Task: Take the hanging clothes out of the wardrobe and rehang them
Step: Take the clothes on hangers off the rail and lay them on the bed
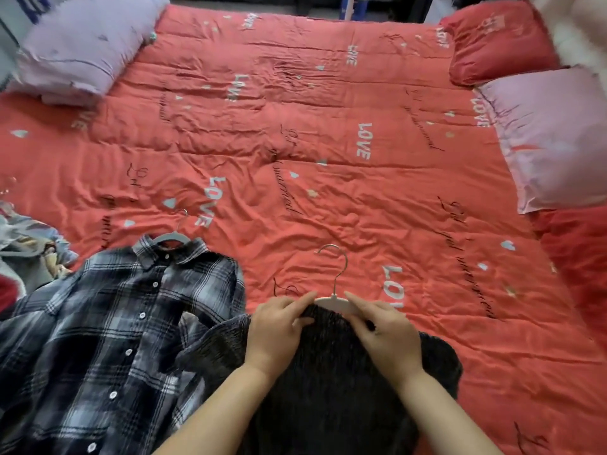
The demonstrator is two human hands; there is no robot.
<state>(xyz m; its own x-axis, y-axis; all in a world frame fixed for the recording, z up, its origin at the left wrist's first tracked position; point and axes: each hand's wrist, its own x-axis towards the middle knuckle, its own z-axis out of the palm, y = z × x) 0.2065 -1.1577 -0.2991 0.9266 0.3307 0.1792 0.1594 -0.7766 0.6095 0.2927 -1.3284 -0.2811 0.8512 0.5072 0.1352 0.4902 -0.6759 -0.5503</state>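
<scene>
- I had the dark sweater (328, 389) lying on the red quilt (328, 142), with the white hanger (332, 301) poking out of its neck.
- My left hand (279, 328) and right hand (384, 331) each pinched the neckline against the hanger's shoulders.
- I judged this the fitting step. Next, the collar needed seating evenly before lifting by the hook.
- The plaid shirt (115, 323) lay just beside, on its own hanger.

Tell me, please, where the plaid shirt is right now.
In the head view, the plaid shirt lies on the red quilt at lower left, on a white hanger, just left of the dark garment.
</scene>
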